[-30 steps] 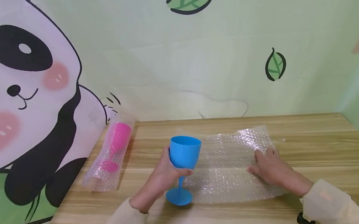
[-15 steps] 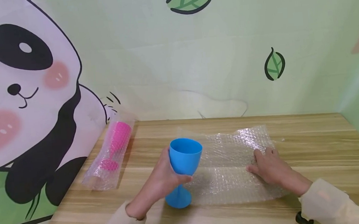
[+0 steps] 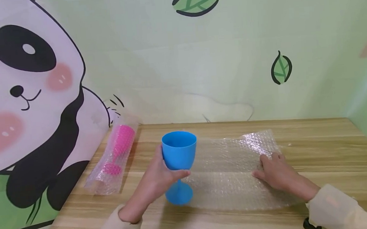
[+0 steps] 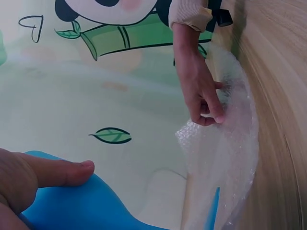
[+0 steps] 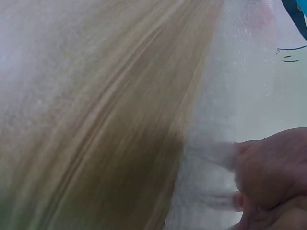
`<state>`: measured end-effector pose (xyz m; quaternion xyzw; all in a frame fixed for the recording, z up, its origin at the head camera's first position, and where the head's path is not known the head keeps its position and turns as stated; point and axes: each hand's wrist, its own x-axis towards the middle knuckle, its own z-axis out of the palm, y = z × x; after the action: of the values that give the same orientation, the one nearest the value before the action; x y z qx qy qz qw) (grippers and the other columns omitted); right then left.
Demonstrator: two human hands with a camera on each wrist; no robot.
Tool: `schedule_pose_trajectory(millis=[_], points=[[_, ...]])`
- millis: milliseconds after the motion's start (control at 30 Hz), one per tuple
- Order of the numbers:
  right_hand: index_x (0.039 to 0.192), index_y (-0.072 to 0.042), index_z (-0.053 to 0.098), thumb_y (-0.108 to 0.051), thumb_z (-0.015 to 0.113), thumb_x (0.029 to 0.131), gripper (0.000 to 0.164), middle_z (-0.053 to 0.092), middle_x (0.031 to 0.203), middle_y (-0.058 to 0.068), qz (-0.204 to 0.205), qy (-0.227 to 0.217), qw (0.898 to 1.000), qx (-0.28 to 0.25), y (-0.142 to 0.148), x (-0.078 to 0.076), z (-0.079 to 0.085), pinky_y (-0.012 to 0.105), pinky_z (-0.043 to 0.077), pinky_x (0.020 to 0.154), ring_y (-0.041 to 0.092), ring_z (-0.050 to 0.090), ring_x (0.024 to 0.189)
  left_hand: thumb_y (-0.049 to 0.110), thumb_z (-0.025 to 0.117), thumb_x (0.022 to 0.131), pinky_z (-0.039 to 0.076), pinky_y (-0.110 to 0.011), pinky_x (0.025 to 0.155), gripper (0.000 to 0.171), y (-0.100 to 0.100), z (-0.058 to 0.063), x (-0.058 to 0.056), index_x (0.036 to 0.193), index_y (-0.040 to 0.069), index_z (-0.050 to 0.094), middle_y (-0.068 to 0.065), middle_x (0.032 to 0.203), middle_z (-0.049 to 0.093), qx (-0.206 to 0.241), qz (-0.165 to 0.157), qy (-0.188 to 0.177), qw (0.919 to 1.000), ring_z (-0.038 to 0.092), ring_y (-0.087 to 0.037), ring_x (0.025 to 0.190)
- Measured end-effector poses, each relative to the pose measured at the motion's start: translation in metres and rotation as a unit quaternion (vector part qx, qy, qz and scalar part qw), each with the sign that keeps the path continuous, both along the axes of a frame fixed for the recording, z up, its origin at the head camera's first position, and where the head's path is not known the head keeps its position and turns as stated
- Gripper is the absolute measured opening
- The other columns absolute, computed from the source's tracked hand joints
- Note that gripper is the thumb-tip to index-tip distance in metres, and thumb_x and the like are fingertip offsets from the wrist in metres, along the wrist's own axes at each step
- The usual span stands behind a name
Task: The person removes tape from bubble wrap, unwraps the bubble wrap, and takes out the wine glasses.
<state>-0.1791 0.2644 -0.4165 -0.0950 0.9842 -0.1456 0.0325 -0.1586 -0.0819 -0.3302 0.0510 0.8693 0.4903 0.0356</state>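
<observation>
Leftward goes the blue plastic goblet (image 3: 179, 157), left hand (image 3: 157, 182) gripping it, baring more clear bubble wrap (image 3: 223, 186); loose-fingered right hand (image 3: 278, 171) touches it.

There are two goblets (image 3: 180, 155) (image 3: 122, 136), two bubble-wrap pieces (image 3: 227, 187) (image 3: 104, 186), two hands (image 3: 159, 176) (image 3: 277, 171), one table (image 3: 329, 143).

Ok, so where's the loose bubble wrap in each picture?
Head: the bubble wrap lies on the table, right of centre.
Left wrist: the bubble wrap runs down right of centre to the bottom edge.
Right wrist: the bubble wrap is the blurry see-through strip right of centre.
Shared landmark: the right hand shows beside or over it in all three.
</observation>
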Motion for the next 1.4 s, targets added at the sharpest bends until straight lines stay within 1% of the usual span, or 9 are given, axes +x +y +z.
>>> schedule_pose_trajectory(millis=[267,433,533,667,833,967,1000,1200,1400], points=[[0.107,0.005,0.056,-0.034,0.067,0.097,0.041,0.05,0.1,0.029,-0.011,-0.025,1.0,-0.003,-0.001,-0.003,0.001,0.053,0.048,0.071,0.042,0.047,0.094,0.017,0.089,0.082,0.043,-0.07,0.102,0.1,-0.009,0.007,-0.004,0.157,0.005,0.022,-0.021,0.15,0.046,0.034,0.012,0.007,0.9993,0.047,-0.049,0.133],[0.105,0.005,0.056,-0.03,0.065,0.095,0.038,0.05,0.101,0.032,-0.006,-0.018,1.0,0.004,-0.001,-0.003,0.002,0.057,0.049,0.075,0.045,0.048,0.096,0.017,0.088,0.083,0.043,-0.07,0.102,0.1,-0.013,0.011,-0.006,0.157,0.007,0.022,-0.021,0.151,0.045,0.032,0.021,0.004,0.9992,0.046,-0.05,0.135],[0.104,0.005,0.057,-0.028,0.065,0.095,0.035,0.052,0.099,0.031,-0.001,-0.013,1.0,0.005,-0.001,-0.002,0.002,0.058,0.049,0.077,0.046,0.049,0.096,0.016,0.088,0.083,0.043,-0.07,0.102,0.099,-0.014,0.014,-0.008,0.157,0.007,0.022,-0.021,0.151,0.045,0.038,0.025,0.009,0.9989,0.045,-0.05,0.135],[0.107,0.006,0.057,-0.024,0.064,0.094,0.033,0.052,0.097,0.026,0.002,-0.017,1.0,0.006,0.001,-0.001,0.002,0.054,0.047,0.075,0.043,0.048,0.094,0.013,0.086,0.084,0.042,-0.071,0.103,0.098,-0.015,0.016,-0.012,0.157,0.007,0.022,-0.021,0.151,0.044,0.048,0.024,0.02,0.9983,0.043,-0.05,0.137],[0.109,0.007,0.056,-0.018,0.063,0.088,0.034,0.05,0.096,0.024,-0.004,-0.032,0.999,0.0,0.001,-0.003,0.002,0.051,0.045,0.073,0.041,0.046,0.092,0.011,0.085,0.084,0.04,-0.071,0.105,0.097,-0.015,0.018,-0.017,0.157,0.007,0.021,-0.02,0.152,0.042,0.06,0.026,0.032,0.9974,0.041,-0.049,0.138],[0.107,0.008,0.056,-0.017,0.065,0.084,0.035,0.05,0.095,0.024,-0.002,-0.028,1.0,0.0,0.002,-0.004,0.003,0.052,0.045,0.073,0.041,0.047,0.092,0.011,0.086,0.084,0.039,-0.071,0.106,0.098,-0.017,0.018,-0.021,0.157,0.007,0.021,-0.02,0.152,0.041,0.054,0.03,0.046,0.997,0.04,-0.048,0.139],[0.107,0.008,0.056,-0.017,0.066,0.084,0.034,0.051,0.095,0.024,0.0,-0.026,1.0,0.0,0.003,-0.004,0.003,0.052,0.045,0.074,0.041,0.047,0.091,0.011,0.086,0.084,0.039,-0.071,0.106,0.098,-0.017,0.018,-0.023,0.157,0.007,0.021,-0.02,0.152,0.041,0.05,0.033,0.047,0.9971,0.039,-0.047,0.139],[0.111,0.008,0.056,-0.016,0.068,0.095,0.031,0.053,0.097,0.024,0.018,-0.029,0.999,-0.004,0.005,-0.003,0.003,0.055,0.046,0.079,0.042,0.049,0.094,0.007,0.084,0.085,0.036,-0.072,0.108,0.096,-0.021,0.018,-0.033,0.157,0.005,0.02,-0.021,0.153,0.039,0.052,0.04,0.066,0.9956,0.036,-0.047,0.141],[0.109,0.007,0.056,-0.015,0.069,0.097,0.029,0.052,0.094,0.022,0.029,-0.023,0.999,-0.001,0.006,-0.001,0.001,0.052,0.046,0.077,0.038,0.048,0.091,0.008,0.083,0.086,0.035,-0.072,0.109,0.094,-0.024,0.016,-0.047,0.157,0.006,0.021,-0.02,0.153,0.038,0.051,0.056,0.065,0.995,0.035,-0.046,0.142]])
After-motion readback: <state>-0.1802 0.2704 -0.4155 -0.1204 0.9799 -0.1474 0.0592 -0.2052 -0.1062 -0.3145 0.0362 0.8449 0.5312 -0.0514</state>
